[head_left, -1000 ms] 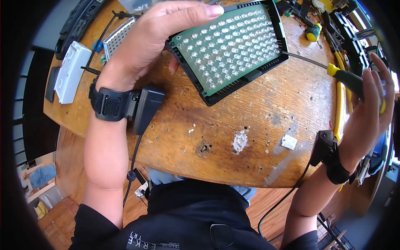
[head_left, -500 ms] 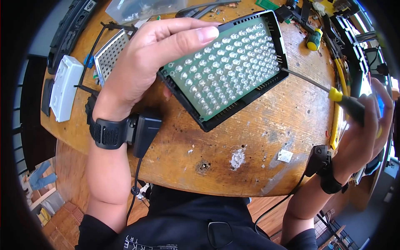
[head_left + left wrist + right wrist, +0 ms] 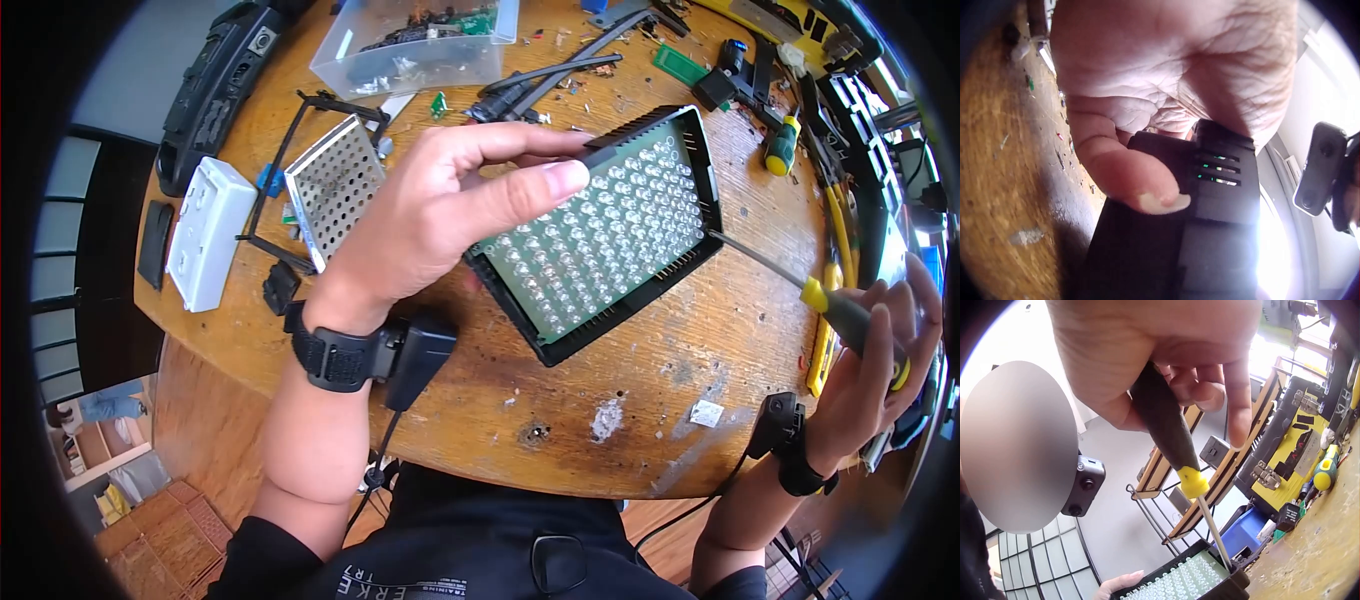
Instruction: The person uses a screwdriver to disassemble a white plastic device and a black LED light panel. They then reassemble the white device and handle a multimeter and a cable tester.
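My left hand (image 3: 430, 225) grips a black plastic housing (image 3: 1219, 250), its thumb over the top edge and the fingers behind. Set inside the housing is a green circuit board (image 3: 610, 240) covered with rows of clear LEDs. The housing is tilted above the wooden bench. On the right, my right hand (image 3: 870, 370) holds a screwdriver (image 3: 1166, 425) by its black and yellow handle. The metal shaft (image 3: 1213, 531) reaches into the housing's corner, its tip right at the edge of the board in the right wrist view.
A perforated metal panel (image 3: 335, 190) and a white plastic case (image 3: 208, 235) lie at the left. Behind stands a clear bin (image 3: 410, 70) of parts. A green and yellow screwdriver (image 3: 782, 147) and other tools line the right side of the bench (image 3: 480, 440).
The head view has shifted, so more of the bench's far side shows. The housing and left hand appear lower and farther right in it; the screwdriver tip stays at the housing's right edge.
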Demonstrator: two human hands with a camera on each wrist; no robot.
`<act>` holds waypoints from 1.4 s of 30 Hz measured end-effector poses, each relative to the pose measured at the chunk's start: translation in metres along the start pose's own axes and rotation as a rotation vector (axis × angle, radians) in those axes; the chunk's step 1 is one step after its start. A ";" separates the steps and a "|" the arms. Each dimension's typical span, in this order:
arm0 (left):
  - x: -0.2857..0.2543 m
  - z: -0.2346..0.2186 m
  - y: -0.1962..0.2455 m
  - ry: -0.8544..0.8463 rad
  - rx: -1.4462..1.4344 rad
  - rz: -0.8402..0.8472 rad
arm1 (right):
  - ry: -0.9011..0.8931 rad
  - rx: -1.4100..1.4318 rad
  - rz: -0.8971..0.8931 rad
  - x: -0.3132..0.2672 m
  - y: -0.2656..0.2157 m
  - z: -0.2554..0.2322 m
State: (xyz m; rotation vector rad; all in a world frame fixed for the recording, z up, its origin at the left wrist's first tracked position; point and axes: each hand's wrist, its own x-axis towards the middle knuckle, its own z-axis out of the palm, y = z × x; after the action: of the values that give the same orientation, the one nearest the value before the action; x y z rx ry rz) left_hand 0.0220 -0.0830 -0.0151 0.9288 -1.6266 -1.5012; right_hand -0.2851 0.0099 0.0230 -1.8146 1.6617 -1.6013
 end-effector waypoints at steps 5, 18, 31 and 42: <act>0.000 -0.001 -0.002 0.003 0.019 0.038 | -0.098 0.148 0.052 0.001 0.008 -0.014; 0.000 -0.003 -0.005 0.004 0.050 -0.006 | -0.064 -0.070 -0.094 0.003 0.006 -0.002; -0.001 -0.002 0.009 -0.058 0.050 -0.057 | 0.020 0.045 -0.041 0.002 -0.008 0.012; -0.001 0.001 0.003 -0.001 0.003 -0.030 | -0.009 0.124 -0.011 0.002 -0.009 0.010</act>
State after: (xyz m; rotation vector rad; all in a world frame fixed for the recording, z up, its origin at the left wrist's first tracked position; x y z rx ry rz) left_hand 0.0220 -0.0815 -0.0126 0.9579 -1.6233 -1.5196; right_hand -0.2719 0.0066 0.0269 -1.7699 1.5158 -1.6588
